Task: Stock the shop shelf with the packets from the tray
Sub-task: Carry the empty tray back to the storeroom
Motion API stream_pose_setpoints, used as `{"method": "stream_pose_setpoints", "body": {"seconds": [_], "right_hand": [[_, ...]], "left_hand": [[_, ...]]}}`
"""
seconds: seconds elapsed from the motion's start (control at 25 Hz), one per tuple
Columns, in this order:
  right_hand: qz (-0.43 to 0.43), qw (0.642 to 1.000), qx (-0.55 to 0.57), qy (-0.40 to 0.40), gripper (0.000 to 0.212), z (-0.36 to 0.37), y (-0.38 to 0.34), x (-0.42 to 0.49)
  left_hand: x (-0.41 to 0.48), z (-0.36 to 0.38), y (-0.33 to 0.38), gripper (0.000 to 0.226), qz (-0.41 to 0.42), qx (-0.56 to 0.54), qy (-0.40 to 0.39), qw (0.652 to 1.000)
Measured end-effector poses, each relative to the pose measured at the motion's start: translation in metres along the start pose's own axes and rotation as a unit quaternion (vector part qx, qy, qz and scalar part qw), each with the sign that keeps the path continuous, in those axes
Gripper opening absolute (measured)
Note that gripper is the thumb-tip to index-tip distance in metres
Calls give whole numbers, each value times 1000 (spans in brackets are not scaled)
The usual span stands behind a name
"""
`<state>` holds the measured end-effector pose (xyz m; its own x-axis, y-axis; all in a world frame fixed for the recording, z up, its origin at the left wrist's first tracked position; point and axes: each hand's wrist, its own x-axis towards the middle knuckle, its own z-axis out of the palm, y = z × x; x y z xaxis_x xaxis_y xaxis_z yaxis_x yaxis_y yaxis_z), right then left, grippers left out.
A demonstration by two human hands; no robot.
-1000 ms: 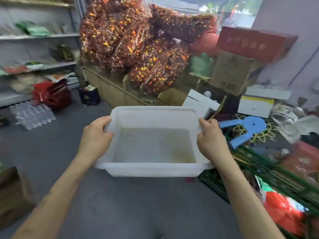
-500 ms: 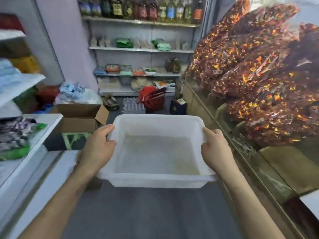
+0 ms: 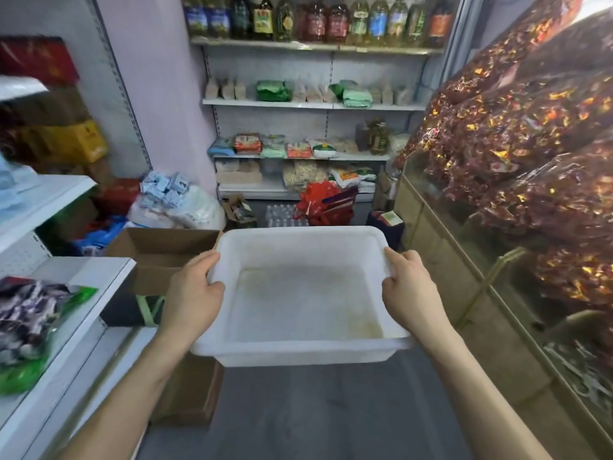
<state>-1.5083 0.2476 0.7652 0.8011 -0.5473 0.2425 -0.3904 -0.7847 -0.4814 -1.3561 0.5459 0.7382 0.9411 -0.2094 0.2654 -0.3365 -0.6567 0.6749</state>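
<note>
Head view: the left hand (image 3: 192, 293) and right hand (image 3: 409, 287) each clamp a side rim of the white tray (image 3: 300, 355), thumbs inside, fingers wrapped outside. It hangs between them, empty. I judge it light, stiff and smooth; the rims give the surest hold.

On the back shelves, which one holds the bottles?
The top shelf: it carries a row of bottles, while the shelves below it hold only packets and bags.
</note>
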Motion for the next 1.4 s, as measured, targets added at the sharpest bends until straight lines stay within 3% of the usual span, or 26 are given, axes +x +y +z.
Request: {"method": "stream_pose_setpoints", "body": {"seconds": [0.4, 0.68, 1.0, 1.2, 1.4], "right_hand": [[10, 1000, 8, -2, 44, 127, 5, 284], [-11, 999, 18, -27, 53, 201, 6, 499], [2, 999, 21, -35, 63, 326, -4, 707], [35, 998, 32, -46, 61, 406, -16, 821], [82, 993, 25, -76, 61, 480, 0, 903]], "left_hand": [[286, 121, -42, 59, 9, 14, -6, 1000], [471, 198, -54, 60, -30, 21, 9, 999], [687, 293, -114, 60, -30, 2, 17, 999], [821, 355, -171, 60, -34, -23, -25, 999], [901, 417, -211, 67, -62, -15, -101, 993]]}}
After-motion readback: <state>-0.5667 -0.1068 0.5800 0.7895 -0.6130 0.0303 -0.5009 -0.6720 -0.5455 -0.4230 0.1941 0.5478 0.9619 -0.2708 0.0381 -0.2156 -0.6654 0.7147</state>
